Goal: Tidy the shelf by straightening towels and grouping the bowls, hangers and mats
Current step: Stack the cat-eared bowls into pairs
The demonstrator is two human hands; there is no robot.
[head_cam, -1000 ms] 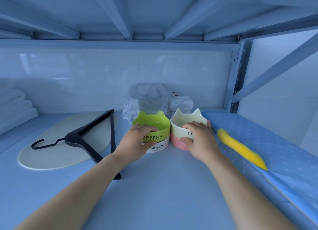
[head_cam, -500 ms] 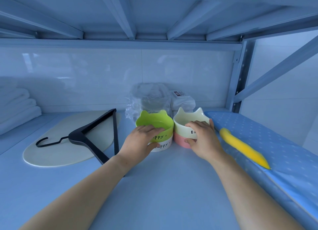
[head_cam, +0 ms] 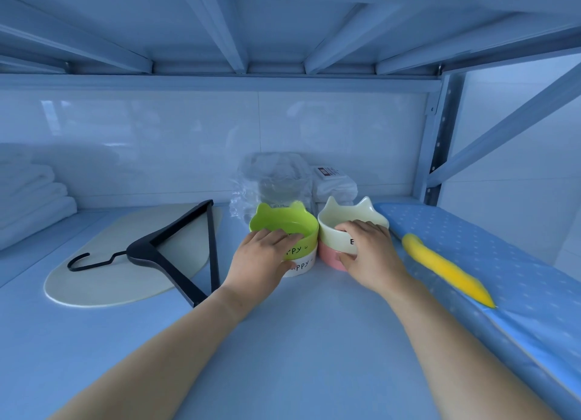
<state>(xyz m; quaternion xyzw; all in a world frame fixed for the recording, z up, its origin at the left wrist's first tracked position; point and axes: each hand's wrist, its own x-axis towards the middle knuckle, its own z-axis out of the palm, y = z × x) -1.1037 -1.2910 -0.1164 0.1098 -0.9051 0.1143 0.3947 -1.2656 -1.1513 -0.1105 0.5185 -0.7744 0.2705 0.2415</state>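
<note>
Step in hand, by my reading: grouping the bowls.

Centre of frame, two stacks stand side by side, and their rims meet or nearly so.
- The left hand (head_cam: pixel 261 259) grips the green bowl (head_cam: pixel 283 229), fingers curled over the near rim. Its thumb is low against the white bowl (head_cam: pixel 303 265) underneath.
- The right hand (head_cam: pixel 371 256) does the same on the cream bowl (head_cam: pixel 352 220), thumb on the pink bowl (head_cam: pixel 328 256) below.

Bowls: glossy, glazed-looking and thick-walled, with two ear-shaped peaks on the far rim. They are probably hard and slippery.

Next move (judgement): seat both stacks squarely on the shelf board (head_cam: pixel 298 341) and let go without tipping either one. After that comes the hanger (head_cam: pixel 176 256), black, rigid and angular, lying across the flat oval mat (head_cam: pixel 103 281) at left centre.

Folded towels (head_cam: pixel 31 206) sit at the far left, soft and stacked.
</note>
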